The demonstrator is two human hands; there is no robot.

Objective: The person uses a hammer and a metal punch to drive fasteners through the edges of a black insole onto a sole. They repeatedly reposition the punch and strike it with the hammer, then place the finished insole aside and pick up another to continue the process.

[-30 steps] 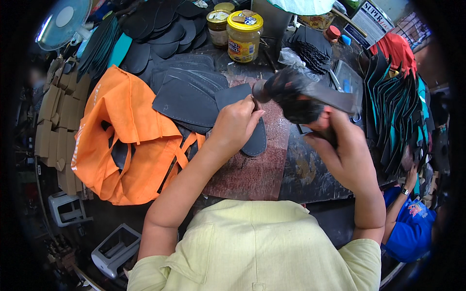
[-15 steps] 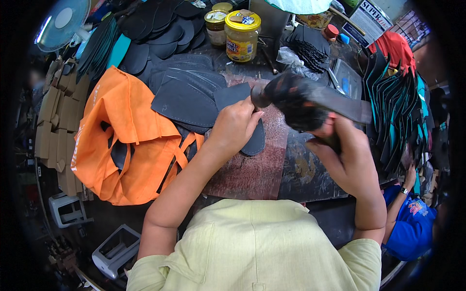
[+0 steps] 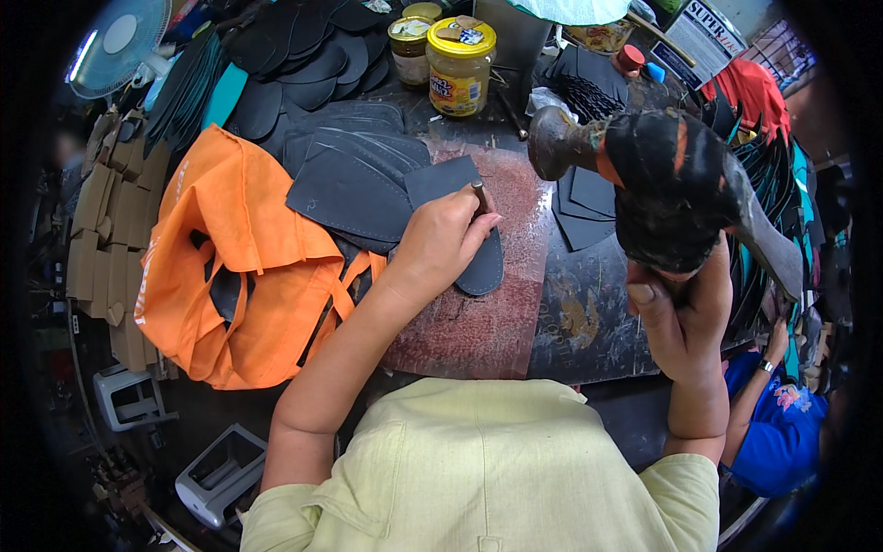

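The left hand pinches a small metal punch upright in closed fingers, its tip on a dark sole lying flat on the reddish slab of the surface. The right hand grips a hammer, fingers wrapped round its handle, raised well right of the punch. Left of the sole, more soles overlap beside an orange bag. Beyond stands a yellow-lidded jar.

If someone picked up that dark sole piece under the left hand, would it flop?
Probably it bends: the sole piece looks thin and lies flat like rubber sheet. Likely light, since similar soles stack loosely. The left hand pins it, so it might slide.
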